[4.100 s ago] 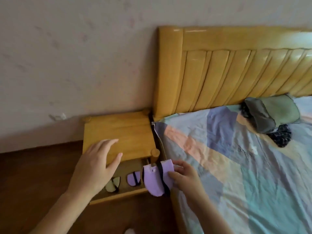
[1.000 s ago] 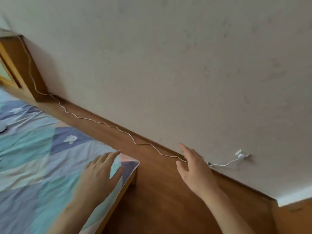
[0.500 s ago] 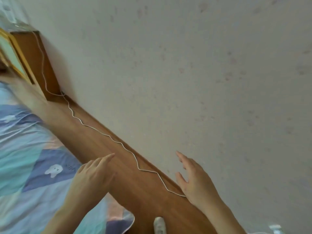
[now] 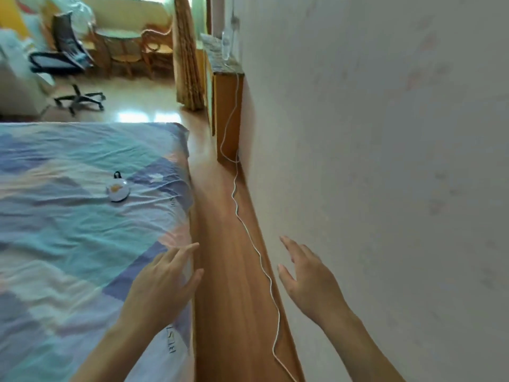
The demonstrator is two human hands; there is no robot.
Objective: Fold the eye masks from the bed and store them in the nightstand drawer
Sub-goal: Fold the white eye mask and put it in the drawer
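Over the bed (image 4: 68, 244) edge, left hand (image 4: 161, 288) spread, empty.

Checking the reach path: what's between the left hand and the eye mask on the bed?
Head view: only bare, wrinkled patchwork bedsheet lies between the left hand and the white folded eye mask. Both hands are empty; the right hand is over the floor by the wall.

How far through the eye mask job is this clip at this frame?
Neither the nightstand nor its drawer is in view, so what is stored cannot be checked. Both hands, left and right, are open and empty. One folded-looking mask lies on the bed, not yet picked up and stored.
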